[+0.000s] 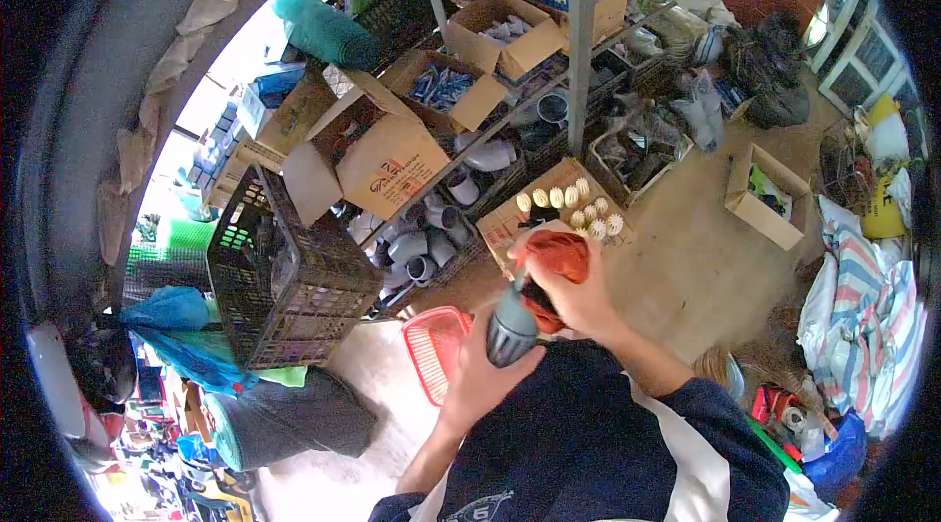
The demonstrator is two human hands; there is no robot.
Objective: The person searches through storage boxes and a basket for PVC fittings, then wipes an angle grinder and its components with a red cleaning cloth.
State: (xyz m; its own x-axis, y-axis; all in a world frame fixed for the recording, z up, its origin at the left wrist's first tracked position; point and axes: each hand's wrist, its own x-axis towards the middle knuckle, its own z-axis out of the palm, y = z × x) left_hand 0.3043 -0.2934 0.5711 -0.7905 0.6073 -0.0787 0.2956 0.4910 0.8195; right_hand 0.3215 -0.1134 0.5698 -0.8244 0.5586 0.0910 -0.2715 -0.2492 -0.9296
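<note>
My left hand (pixel 472 380) is wrapped round a grey bulb-shaped piece (pixel 512 334) with a ribbed lower end and a narrow tip pointing up. My right hand (pixel 578 298) is closed near that tip, its fingers around a glossy red-and-black bundle (pixel 557 257) whose kind I cannot tell. Just beyond both hands sits a cardboard box (pixel 505 220), with cream ribbed pieces (pixel 556 197) standing on it in rows. A red plastic basket (pixel 431 350) lies to the left of my left hand, partly hidden by it.
A black crate (pixel 294 272) stands at left beside a dark rolled mesh (pixel 294 419). Open cartons (pixel 392 164) line the shelf ahead, above grey pipe fittings (pixel 417 248). A metal post (pixel 581 42) rises in front. Another open box (pixel 767 197) and striped sacks (pixel 863 311) occupy the right.
</note>
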